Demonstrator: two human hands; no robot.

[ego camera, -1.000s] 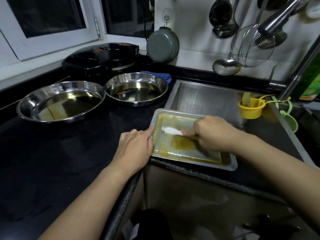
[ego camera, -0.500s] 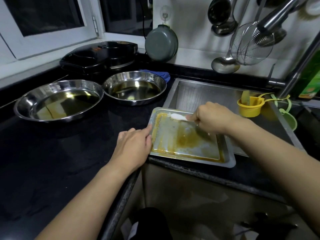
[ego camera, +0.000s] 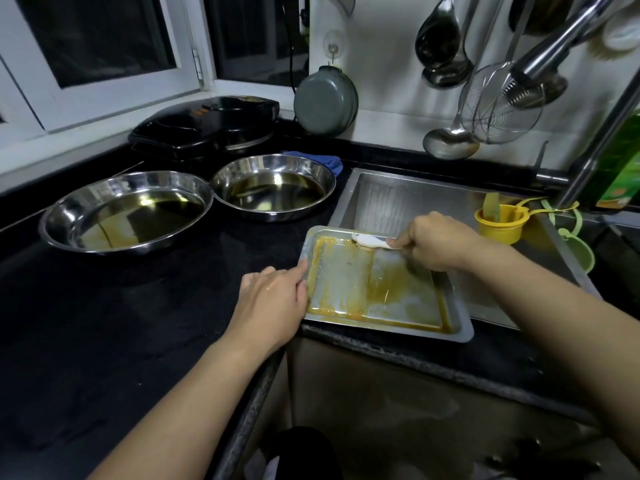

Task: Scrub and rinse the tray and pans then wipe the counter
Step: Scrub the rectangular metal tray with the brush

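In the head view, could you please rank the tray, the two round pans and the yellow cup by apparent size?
1. Left round pan and tray: similar, and the tray is nearer, so unsure.
2. Right round pan, farther away.
3. Yellow cup, clearly smallest.

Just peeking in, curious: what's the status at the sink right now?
Left hand steadies rectangular steel tray by its rim. Right hand grips white scraper, working the far edge. Orange residue remains. Nothing in the way.
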